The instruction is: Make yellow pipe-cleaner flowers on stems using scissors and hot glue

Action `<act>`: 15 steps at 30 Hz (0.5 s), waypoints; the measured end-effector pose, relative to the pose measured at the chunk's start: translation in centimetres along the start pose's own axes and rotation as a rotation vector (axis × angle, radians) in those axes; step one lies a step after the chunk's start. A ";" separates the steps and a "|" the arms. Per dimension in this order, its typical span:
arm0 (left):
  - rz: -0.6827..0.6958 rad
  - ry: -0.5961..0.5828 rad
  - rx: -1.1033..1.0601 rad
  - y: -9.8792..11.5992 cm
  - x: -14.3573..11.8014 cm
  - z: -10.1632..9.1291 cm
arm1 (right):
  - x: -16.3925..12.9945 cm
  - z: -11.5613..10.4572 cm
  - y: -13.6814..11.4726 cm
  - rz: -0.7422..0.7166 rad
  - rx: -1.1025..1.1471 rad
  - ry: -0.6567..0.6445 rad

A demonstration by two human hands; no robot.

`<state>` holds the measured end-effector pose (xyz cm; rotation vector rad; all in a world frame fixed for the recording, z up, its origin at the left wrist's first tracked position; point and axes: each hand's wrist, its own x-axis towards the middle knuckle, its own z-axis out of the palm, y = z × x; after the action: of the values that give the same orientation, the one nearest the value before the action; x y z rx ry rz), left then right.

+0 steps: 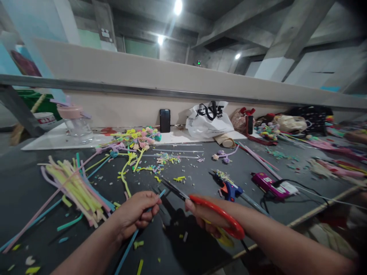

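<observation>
Between thumb and fingers, my left hand (140, 214) pinches a blue pipe cleaner (128, 250), whose short end pokes out past the fingertips. My right hand (205, 214) is wrapped round a pair of red-handled scissors (229, 215). Their blades (175, 190) point left, close to the pipe cleaner's tip and apart from it. Something yellow shows under the right hand, partly hidden. Left of my left hand lies a bundle of cut pastel pipe cleaners (77, 187). Small clippings (179, 178) are scattered around both hands.
Fuzzy pipe-cleaner flowers (140, 137) lie behind the bundle. A blue glue gun (231, 191) and a purple power strip (269, 185) with cords are on the right. At the back stand a phone (164, 121), a white bag (209, 121) and a clear jug (77, 126).
</observation>
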<state>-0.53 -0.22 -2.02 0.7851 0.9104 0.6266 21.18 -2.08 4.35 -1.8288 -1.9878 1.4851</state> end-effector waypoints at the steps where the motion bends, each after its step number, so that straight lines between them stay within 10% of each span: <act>1: 0.014 -0.003 -0.009 0.0 0.0 0.0 | -0.2 -0.1 0.1 -0.004 0.035 -0.030; 15: 0.052 -0.003 -0.005 0.0 -0.1 0.8 | -0.8 2.1 0.3 -0.135 -0.390 0.144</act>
<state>0.14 -0.53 -1.68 0.8075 0.8873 0.6730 20.40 -3.99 3.47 -1.8181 -2.3991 0.9499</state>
